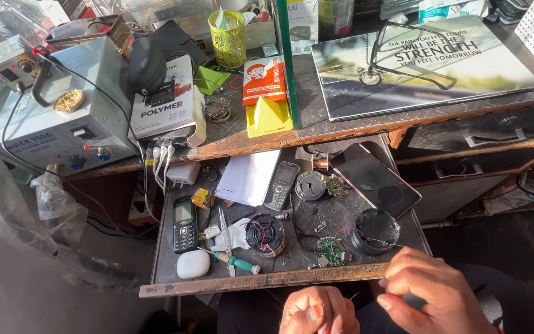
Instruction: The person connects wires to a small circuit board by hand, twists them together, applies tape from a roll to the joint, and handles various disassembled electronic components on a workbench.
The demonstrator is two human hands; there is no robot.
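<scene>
At the lower edge, the left hand (pixel 317 311) and right hand (pixel 431 291) pinch a thin red wire (pixel 355 297) between them, just below the pull-out worktop (pixel 261 281), the green circuit board (pixel 330 250) nearer the right.

The tray's (pixel 267 281) front edge is crowded: earbud case (pixel 193 264), screwdriver (pixel 237 262), speaker (pixel 265 235), circuit board (pixel 330 250) and black housing (pixel 375 231) block it. Bare surface opens mid-tray between speaker and housing. A tablet (pixel 375 180) fills the back right corner.
</scene>
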